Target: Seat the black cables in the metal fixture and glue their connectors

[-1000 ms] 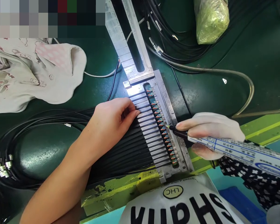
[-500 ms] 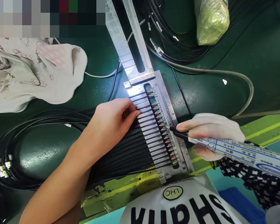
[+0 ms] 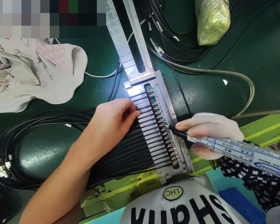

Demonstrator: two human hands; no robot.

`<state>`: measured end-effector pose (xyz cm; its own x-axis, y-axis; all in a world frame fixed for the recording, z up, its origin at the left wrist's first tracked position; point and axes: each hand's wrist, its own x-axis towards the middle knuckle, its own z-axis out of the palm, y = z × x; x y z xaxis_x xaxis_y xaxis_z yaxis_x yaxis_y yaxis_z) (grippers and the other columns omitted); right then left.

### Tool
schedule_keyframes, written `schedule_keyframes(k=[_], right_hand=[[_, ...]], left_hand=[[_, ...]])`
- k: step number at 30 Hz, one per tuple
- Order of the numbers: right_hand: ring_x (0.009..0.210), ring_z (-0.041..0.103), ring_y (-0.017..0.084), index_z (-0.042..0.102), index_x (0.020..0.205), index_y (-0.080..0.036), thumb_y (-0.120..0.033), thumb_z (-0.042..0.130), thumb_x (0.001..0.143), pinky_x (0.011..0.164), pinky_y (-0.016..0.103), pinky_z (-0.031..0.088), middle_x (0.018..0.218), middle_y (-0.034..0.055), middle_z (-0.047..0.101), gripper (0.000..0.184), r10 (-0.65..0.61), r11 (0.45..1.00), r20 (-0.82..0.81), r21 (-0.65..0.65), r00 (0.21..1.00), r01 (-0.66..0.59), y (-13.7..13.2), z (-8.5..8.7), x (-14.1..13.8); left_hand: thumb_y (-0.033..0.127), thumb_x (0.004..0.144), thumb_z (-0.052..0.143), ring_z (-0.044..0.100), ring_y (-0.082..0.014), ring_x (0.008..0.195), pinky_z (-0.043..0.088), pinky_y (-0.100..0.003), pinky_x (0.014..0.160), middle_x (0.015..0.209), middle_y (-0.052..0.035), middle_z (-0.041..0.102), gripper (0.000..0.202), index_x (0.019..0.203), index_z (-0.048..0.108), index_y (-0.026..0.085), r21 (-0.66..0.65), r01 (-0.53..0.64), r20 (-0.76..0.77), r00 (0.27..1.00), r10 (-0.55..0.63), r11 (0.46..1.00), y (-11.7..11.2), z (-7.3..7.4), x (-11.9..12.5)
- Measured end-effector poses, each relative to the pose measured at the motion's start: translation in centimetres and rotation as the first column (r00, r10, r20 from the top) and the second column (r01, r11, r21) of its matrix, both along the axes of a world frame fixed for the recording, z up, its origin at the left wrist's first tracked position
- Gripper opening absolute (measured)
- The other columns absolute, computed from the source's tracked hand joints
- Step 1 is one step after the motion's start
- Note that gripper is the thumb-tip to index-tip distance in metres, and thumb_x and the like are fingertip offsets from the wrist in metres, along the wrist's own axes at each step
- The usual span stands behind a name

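Note:
My bare left hand (image 3: 112,119) lies on a row of black cables (image 3: 128,149), fingers curled and pressing them down next to a metal comb fixture (image 3: 164,93). The cables' stripped ends with coloured wires (image 3: 164,132) sit in the fixture's slot. My right hand (image 3: 210,130), in a white glove, grips a white syringe-like dispenser (image 3: 242,152). Its dark tip (image 3: 171,128) touches the coloured wire ends about midway along the row.
A cream printed cloth (image 3: 32,74) lies at the back left. Coiled black cables (image 3: 18,146) fill the left, more cables and a green wrapped bundle (image 3: 211,20) sit at the back. A clear hose (image 3: 224,73) curves right. A yellow-green bar (image 3: 263,127) runs along the front.

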<state>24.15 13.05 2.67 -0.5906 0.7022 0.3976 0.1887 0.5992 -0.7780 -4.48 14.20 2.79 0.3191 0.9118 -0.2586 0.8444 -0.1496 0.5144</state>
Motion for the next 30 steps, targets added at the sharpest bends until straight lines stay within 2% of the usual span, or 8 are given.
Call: schedule_keyframes(k=[10,21,24,27,30], right_hand=[[0.086,0.076,0.02,0.067,0.101,-0.015,-0.019,0.07,0.085,0.071,0.029,0.063,0.101,0.0167,0.077,0.017,-0.001,1.0,0.008,-0.023,1.0,0.001,-0.2,0.1,0.1],[0.086,0.076,0.021,0.068,0.102,-0.017,-0.02,0.071,0.084,0.073,0.029,0.065,0.098,0.0141,0.077,0.018,-0.01,1.0,0.026,0.005,1.0,0.01,0.2,0.0,0.1],[0.087,0.076,0.02,0.068,0.101,-0.019,-0.022,0.07,0.086,0.074,0.029,0.066,0.1,0.0128,0.077,0.016,-0.014,1.0,0.025,0.011,1.0,0.013,-0.3,0.2,0.3],[0.089,0.076,0.02,0.068,0.103,-0.022,-0.026,0.067,0.089,0.076,0.03,0.066,0.104,0.0094,0.077,0.014,-0.091,0.996,-0.025,-0.001,0.996,0.091,-1.3,0.3,0.6],[0.087,0.076,0.02,0.068,0.103,-0.019,-0.023,0.068,0.087,0.074,0.032,0.065,0.104,0.0119,0.077,0.017,-0.093,0.996,-0.027,-0.013,0.995,0.093,-2.1,0.1,0.8]], left_hand=[[0.033,0.093,0.056,0.056,-0.0145,0.069,0.04,-0.028,0.066,0.079,0.0007,0.064,0.017,0.084,0.061,0.02,-0.005,-0.008,-0.008,1.0,0.007,1.0,0.0,0.0,0.0],[0.032,0.093,0.056,0.056,-0.0136,0.068,0.04,-0.028,0.065,0.079,0.0011,0.064,0.016,0.084,0.061,0.02,0.015,-0.002,-0.009,1.0,0.002,1.0,-0.1,-0.1,-0.1],[0.033,0.093,0.056,0.056,-0.0138,0.067,0.041,-0.028,0.065,0.079,0.0008,0.064,0.017,0.084,0.061,0.02,0.024,-0.002,-0.018,1.0,0.002,1.0,-0.1,-0.2,0.0],[0.033,0.092,0.057,0.055,-0.0135,0.066,0.04,-0.028,0.064,0.077,0.0012,0.064,0.017,0.082,0.06,0.02,0.034,-0.001,-0.02,1.0,0.002,0.999,-0.2,-0.2,0.0],[0.032,0.092,0.057,0.055,-0.0131,0.065,0.039,-0.027,0.064,0.076,0.0016,0.064,0.016,0.082,0.061,0.02,0.037,-0.002,-0.02,1.0,0.003,0.999,-0.2,-0.2,0.1]])
